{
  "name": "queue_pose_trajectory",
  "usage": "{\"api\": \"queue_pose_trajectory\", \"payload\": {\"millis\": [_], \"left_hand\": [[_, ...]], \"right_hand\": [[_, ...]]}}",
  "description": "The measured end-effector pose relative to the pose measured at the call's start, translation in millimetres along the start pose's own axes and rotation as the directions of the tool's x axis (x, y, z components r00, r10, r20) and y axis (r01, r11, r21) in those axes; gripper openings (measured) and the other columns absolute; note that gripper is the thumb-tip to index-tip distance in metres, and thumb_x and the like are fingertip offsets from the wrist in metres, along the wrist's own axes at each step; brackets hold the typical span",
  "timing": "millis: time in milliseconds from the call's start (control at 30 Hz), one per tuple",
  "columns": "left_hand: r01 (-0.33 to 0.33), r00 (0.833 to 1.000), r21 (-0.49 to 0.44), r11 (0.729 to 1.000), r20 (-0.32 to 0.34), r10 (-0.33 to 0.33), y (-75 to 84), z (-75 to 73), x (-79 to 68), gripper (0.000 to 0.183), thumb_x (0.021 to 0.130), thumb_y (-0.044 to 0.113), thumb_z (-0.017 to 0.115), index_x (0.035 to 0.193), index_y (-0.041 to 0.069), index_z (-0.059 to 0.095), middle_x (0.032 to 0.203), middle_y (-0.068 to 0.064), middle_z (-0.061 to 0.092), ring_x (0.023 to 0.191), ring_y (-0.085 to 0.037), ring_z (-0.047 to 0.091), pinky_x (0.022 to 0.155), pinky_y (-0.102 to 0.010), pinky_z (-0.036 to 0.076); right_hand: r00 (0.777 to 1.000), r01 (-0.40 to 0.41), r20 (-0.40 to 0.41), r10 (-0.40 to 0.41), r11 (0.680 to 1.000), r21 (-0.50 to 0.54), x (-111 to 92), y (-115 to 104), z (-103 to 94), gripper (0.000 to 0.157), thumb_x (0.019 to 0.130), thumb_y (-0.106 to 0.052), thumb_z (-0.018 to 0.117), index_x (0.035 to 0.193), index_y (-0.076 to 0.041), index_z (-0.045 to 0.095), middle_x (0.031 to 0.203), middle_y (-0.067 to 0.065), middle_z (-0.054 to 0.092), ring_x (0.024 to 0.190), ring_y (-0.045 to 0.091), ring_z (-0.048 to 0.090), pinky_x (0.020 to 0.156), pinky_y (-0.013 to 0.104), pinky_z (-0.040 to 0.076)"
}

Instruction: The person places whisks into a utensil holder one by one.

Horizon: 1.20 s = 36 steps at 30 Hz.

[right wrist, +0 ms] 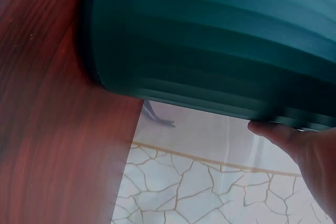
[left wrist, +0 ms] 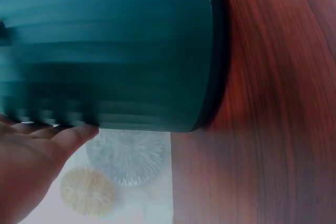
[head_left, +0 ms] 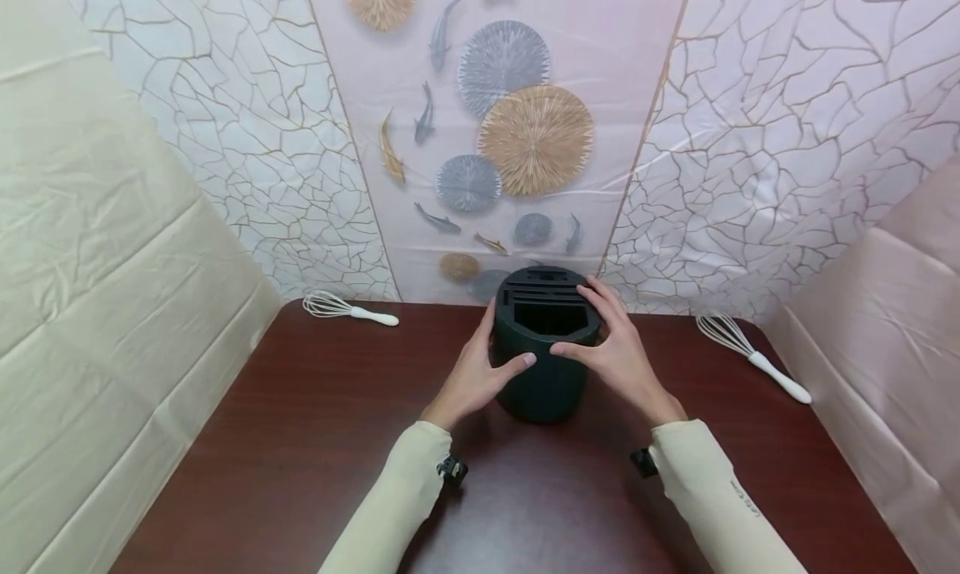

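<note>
Left hand (head_left: 474,372), right hand (head_left: 621,353), dark green container (head_left: 543,384) between them

Kinda makeshift booth tbh, can't tell if home, lab or studio. Printed backdrop (head_left: 510,137) right behind bench (head_left: 262,441): fish, round gold and grey discs, cracked-stone pattern either side. Creased cream sheeting (head_left: 97,249) slopes along left, pinkish sheeting (head_left: 892,332) along right. Bench top's dark reddish wood grain. White-handled whisk (head_left: 375,316) near each back corner, bit kitchen-ish. Small black gadgets (head_left: 453,471) at wrists give recording-setup vibe.
</note>
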<state>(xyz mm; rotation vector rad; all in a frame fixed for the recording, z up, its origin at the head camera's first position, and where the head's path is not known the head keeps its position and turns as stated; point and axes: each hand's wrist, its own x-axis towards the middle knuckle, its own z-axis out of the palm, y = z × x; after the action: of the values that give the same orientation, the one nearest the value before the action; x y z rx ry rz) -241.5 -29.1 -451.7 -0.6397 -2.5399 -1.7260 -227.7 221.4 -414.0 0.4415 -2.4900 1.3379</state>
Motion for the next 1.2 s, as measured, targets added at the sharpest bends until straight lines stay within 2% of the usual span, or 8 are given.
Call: {"api": "queue_pose_trajectory", "payload": {"millis": [167, 367, 500, 667, 833, 1067, 1200], "left_hand": [[0.003, 1.0, 0.002, 1.0, -0.001, -0.003, -4.7, -5.4, 0.4, 0.101, 0.098, 0.05, 0.073, 0.167, 0.046, -0.001, 0.176, 0.01, 0.014, 0.156, -0.023, 0.034, 0.122, -0.051, 0.036], [-0.035, 0.999, 0.015, 0.999, -0.032, 0.036, -11.1, -16.7, 7.1, 0.099, 0.099, 0.048, 0.073, 0.167, 0.046, 0.001, 0.175, 0.008, 0.018, 0.152, -0.024, 0.04, 0.121, -0.051, 0.038], [-0.058, 0.997, 0.023, 0.998, -0.041, 0.059, -15.2, -21.2, 11.9, 0.099, 0.1, 0.045, 0.072, 0.169, 0.042, 0.001, 0.175, 0.008, 0.018, 0.153, -0.021, 0.038, 0.121, -0.05, 0.038], [-0.068, 0.996, 0.043, 0.997, -0.049, 0.07, -16.7, -20.7, 14.0, 0.1, 0.099, 0.049, 0.072, 0.17, 0.036, 0.002, 0.175, 0.01, 0.016, 0.157, -0.019, 0.031, 0.123, -0.051, 0.035], [-0.049, 0.997, 0.123, 0.991, -0.058, 0.057, -4.5, -26.6, 14.2, 0.1, 0.097, 0.061, 0.068, 0.17, 0.039, 0.004, 0.176, 0.007, 0.015, 0.16, -0.021, 0.024, 0.124, -0.058, 0.028], [-0.122, 0.988, 0.243, 0.962, -0.066, 0.141, 14.5, -42.8, 25.4, 0.091, 0.097, 0.066, 0.064, 0.169, 0.028, 0.024, 0.174, 0.003, 0.022, 0.158, -0.025, 0.028, 0.122, -0.062, 0.031], [-0.124, 0.989, 0.271, 0.954, -0.045, 0.141, 15.9, -46.1, 29.7, 0.087, 0.097, 0.07, 0.06, 0.166, 0.024, 0.033, 0.174, 0.003, 0.023, 0.158, -0.024, 0.027, 0.122, -0.061, 0.033]], "right_hand": [[1.0, -0.02, -0.003, 0.02, 1.0, 0.006, 7, -2, 6.9, 0.095, 0.085, -0.035, 0.091, 0.164, -0.017, 0.04, 0.175, 0.002, 0.021, 0.158, 0.033, 0.024, 0.114, 0.069, 0.037], [1.0, -0.017, -0.004, 0.017, 1.0, 0.007, 19, -8, 15.1, 0.097, 0.085, -0.041, 0.09, 0.164, -0.017, 0.039, 0.175, 0.002, 0.021, 0.158, 0.033, 0.027, 0.117, 0.066, 0.035], [1.0, -0.026, -0.004, 0.026, 1.0, 0.01, 27, -11, 19.5, 0.098, 0.084, -0.042, 0.09, 0.164, -0.017, 0.04, 0.175, 0.0, 0.022, 0.157, 0.032, 0.027, 0.117, 0.066, 0.035], [1.0, -0.02, -0.002, 0.02, 1.0, 0.022, 28, -8, 20.3, 0.098, 0.085, -0.039, 0.091, 0.165, -0.018, 0.038, 0.175, -0.001, 0.02, 0.158, 0.033, 0.026, 0.117, 0.068, 0.034], [1.0, -0.007, -0.006, 0.007, 1.0, 0.031, 28, -1, 21.4, 0.095, 0.086, -0.037, 0.089, 0.165, -0.021, 0.038, 0.175, -0.001, 0.018, 0.158, 0.033, 0.025, 0.116, 0.07, 0.033], [1.0, 0.006, 0.011, -0.007, 0.998, 0.064, 28, 5, 26.0, 0.088, 0.089, -0.034, 0.087, 0.163, -0.024, 0.04, 0.176, -0.001, 0.014, 0.158, 0.034, 0.022, 0.116, 0.072, 0.031], [0.999, -0.009, 0.035, 0.007, 0.998, 0.063, 29, 6, 27.7, 0.089, 0.09, -0.039, 0.086, 0.164, -0.024, 0.037, 0.176, -0.003, 0.011, 0.16, 0.033, 0.018, 0.118, 0.072, 0.028]]}}
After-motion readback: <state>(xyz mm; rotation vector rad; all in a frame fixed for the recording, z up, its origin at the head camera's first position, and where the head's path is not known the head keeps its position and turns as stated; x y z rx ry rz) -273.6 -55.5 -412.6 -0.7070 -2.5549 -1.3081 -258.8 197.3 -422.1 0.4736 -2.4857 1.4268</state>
